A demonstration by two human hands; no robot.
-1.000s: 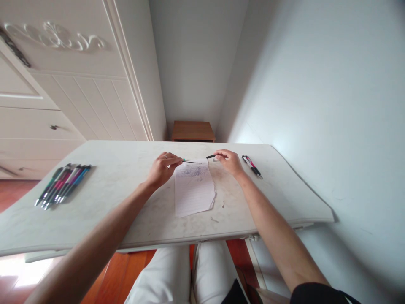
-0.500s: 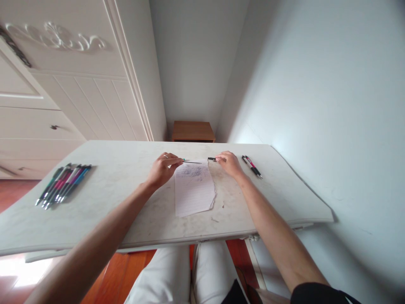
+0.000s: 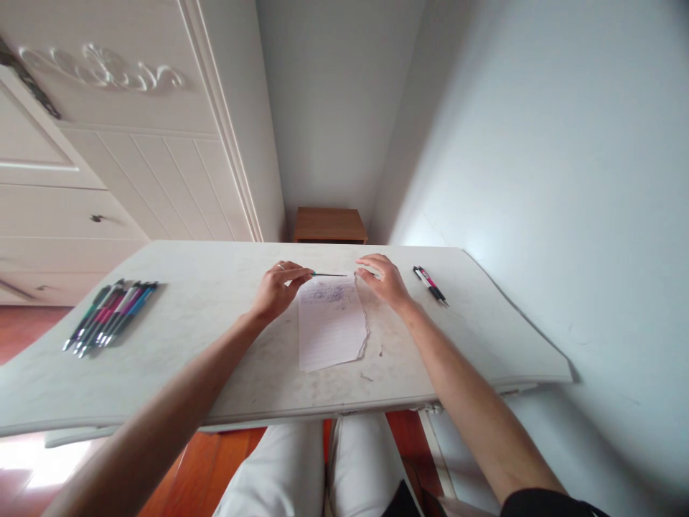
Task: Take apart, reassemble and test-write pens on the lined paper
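My left hand (image 3: 284,283), with a ring on one finger, pinches a thin dark pen refill (image 3: 329,274). The refill points right, just above the top of a sheet of lined paper (image 3: 331,334). Blue-purple scribbles mark the upper part of the sheet, and its right edge is torn. My right hand (image 3: 383,278) is by the paper's upper right corner, its thumb and fingers apart, a short gap from the refill's tip. The black pen part seen there earlier is not clearly visible now; the fingers may hide it.
On the table's left lies a row of several coloured pens (image 3: 110,317). Two pens (image 3: 430,285) lie together right of my right hand. The white table (image 3: 226,380) meets a wall at the right; a white cabinet (image 3: 134,165) and a small wooden stand (image 3: 331,224) are beyond it.
My right hand's fingers have spread, and the black pen part that they held has gone from sight. My left hand still holds the refill in nearly the same place.
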